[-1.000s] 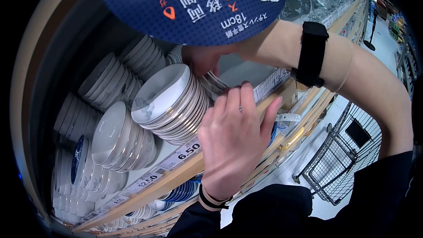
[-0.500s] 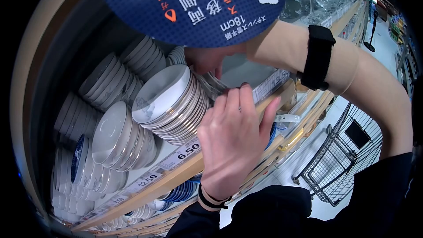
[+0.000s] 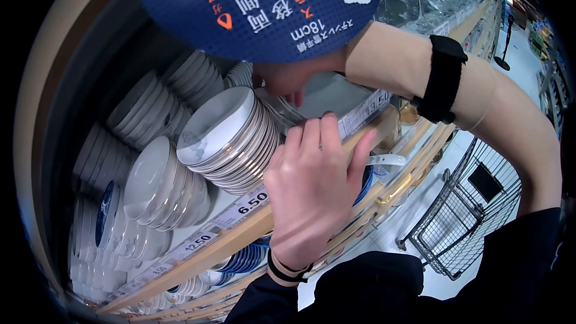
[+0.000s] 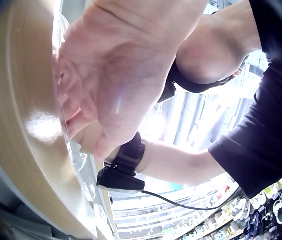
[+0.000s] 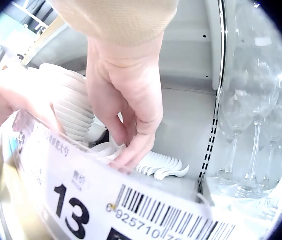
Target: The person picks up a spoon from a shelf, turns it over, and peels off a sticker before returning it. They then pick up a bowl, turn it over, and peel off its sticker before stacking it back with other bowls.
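Note:
My right hand (image 3: pixel 294 78) reaches into the shelf, partly hidden by a blue sign in the head view. In the right wrist view, the thumb and fingers of that hand (image 5: pixel 126 95) pinch a white spoon (image 5: pixel 103 148) at the left end of a nested row of white spoons (image 5: pixel 158 162). My left hand (image 3: pixel 312 174) rests over the shelf's front edge, its fingers extended across the price strip. Just left of both hands leans a tall stack of white, gold-rimmed bowls (image 3: pixel 216 126).
More bowl stacks (image 3: pixel 150 183) fill the shelf to the left. Stemmed glasses (image 5: pixel 256 110) stand beyond a divider. The round blue sign (image 3: pixel 264 12) hangs over the shelf. A shopping cart (image 3: pixel 465 204) is in the aisle behind, and blue-rimmed dishes (image 3: pixel 240 259) sit on a lower shelf.
The right forearm and its wrist band have shifted slightly right and down in the head view, with the right fingers staying low by the spoons. My left hand keeps its place on the shelf edge.

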{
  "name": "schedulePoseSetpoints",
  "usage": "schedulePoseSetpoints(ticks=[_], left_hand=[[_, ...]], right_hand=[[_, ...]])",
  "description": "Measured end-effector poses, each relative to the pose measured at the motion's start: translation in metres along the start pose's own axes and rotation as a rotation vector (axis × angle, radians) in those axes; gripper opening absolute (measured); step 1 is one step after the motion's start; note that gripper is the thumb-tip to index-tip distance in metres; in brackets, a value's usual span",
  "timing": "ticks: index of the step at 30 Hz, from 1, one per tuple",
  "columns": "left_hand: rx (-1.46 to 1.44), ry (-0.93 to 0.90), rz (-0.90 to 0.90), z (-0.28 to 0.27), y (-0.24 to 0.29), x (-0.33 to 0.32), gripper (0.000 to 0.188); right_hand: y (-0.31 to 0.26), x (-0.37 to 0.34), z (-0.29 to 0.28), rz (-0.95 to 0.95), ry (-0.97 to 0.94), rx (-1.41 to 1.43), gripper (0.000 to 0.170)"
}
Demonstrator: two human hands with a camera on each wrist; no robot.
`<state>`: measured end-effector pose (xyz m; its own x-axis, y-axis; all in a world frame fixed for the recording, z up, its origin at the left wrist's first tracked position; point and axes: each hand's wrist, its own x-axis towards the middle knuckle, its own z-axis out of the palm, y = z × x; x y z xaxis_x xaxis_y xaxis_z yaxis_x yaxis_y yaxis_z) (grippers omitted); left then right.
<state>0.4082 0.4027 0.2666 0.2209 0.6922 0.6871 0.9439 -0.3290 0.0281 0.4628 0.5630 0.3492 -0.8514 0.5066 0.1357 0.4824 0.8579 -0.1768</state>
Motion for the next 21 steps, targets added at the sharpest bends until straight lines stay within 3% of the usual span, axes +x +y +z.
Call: schedulePoseSetpoints(ticks=[8,10,13,14,18,21], left_hand=[[0.0,0.033,0.011,0.002,0.0,0.0,0.039],[0.002,0.032,0.008,0.002,-0.001,0.0,0.039],[0.027,0.033,0.004,0.002,0.001,0.0,0.038],[0.043,0.042,0.003,0.002,0.002,0.0,0.038],[0.069,0.063,0.01,0.002,0.003,0.0,0.036],[0.066,0.068,0.019,0.002,0.004,0.0,0.033]], right_hand=[[0.01,-0.04,-0.007,-0.138,0.197,-0.151,0.033],[-0.009,-0.059,-0.014,0.004,0.131,-0.185,0.038],[-0.017,-0.065,-0.011,0.137,-0.198,-0.187,0.044],[-0.016,-0.068,-0.012,0.144,-0.229,-0.141,0.048],[-0.023,-0.088,-0.018,0.166,-0.118,-0.122,0.043],[-0.019,-0.118,-0.014,0.013,0.134,-0.054,0.036]])
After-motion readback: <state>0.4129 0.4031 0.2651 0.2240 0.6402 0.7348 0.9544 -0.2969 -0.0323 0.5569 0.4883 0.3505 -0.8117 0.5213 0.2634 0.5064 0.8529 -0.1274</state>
